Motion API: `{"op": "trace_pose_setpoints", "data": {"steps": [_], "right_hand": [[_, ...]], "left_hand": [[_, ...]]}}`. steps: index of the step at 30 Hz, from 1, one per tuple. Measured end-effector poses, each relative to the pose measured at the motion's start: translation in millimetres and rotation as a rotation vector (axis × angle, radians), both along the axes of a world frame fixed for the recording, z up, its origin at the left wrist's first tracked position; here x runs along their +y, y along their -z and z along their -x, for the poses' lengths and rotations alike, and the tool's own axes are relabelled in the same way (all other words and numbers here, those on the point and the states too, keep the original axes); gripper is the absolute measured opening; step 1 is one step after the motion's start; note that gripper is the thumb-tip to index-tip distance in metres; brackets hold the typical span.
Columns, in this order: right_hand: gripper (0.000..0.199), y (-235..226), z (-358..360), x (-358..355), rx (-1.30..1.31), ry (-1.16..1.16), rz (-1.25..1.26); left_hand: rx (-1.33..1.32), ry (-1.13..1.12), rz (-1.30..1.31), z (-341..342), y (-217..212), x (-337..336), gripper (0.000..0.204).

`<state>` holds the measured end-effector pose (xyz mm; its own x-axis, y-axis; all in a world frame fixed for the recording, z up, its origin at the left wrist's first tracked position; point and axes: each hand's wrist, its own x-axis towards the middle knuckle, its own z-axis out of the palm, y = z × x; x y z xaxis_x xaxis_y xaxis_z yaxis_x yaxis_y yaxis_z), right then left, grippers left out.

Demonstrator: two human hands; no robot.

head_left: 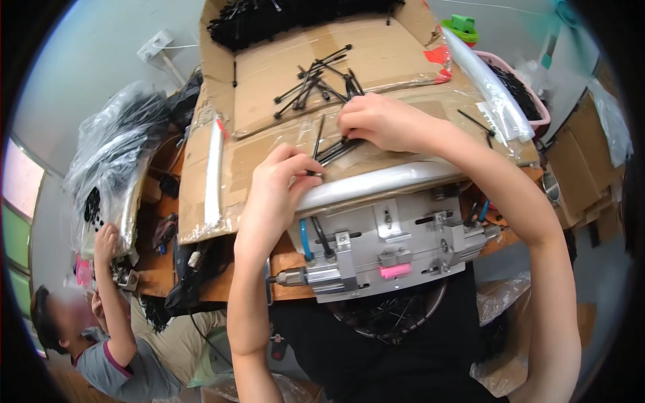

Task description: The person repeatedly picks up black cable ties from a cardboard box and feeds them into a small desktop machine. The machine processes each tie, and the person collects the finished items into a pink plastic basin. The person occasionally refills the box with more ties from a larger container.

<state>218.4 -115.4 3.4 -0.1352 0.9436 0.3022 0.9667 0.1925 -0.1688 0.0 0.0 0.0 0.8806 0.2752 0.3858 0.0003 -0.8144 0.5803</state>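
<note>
My left hand [281,180] pinches the near ends of a few thin black rods [330,149] lying on the taped cardboard sheet [269,87]. My right hand [379,122] rests fingers-down on the far ends of the same rods, gripping them. A loose scatter of more black rods [319,79] lies just beyond my hands on the cardboard. A dense heap of black rods [269,17] fills the back of the cardboard box. Below my hands sits a grey metal fixture [386,242] with blue tubes and a pink tab.
A pink basket [527,94] of black parts and a clear plastic bag [487,87] lie at the right. Plastic bags of black parts [111,161] pile up at the left, where another person [101,336] reaches up. Cardboard boxes [591,174] stand at the far right.
</note>
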Motion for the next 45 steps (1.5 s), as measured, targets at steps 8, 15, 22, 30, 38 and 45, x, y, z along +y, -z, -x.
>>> {"op": "trace_pose_setpoints", "data": {"steps": [8, 15, 22, 30, 38, 45], "right_hand": [[0.01, 6.2, -54.4, -64.8, 0.046, -0.018, -0.228], [0.009, -8.1, -33.8, -19.0, -0.294, 0.038, -0.207], [0.01, -40.7, -34.5, -66.4, -0.364, 0.467, -0.327], [0.014, -16.7, -73.4, -109.0, -0.18, 0.558, -0.132], [0.012, -23.1, -30.9, -21.3, -0.273, 0.231, 0.007], [0.031, -38.9, -7.9, -72.3, 0.634, 0.101, -0.512]], "left_hand": [[-0.003, 0.106, -0.036, -15.2, -17.2, -8.2, 0.017], [-0.048, -0.065, 0.098, 0.0, 4.4, -1.1, 0.018], [-0.145, -0.059, 0.099, 9.8, 19.6, 0.7, 0.017], [-0.138, -0.091, 0.119, 1.8, 19.9, -8.1, 0.016], [-0.226, -0.162, -0.039, 25.3, 26.4, -41.9, 0.026], [-0.003, -0.099, -0.158, 77.3, 82.5, -176.1, 0.076]]}}
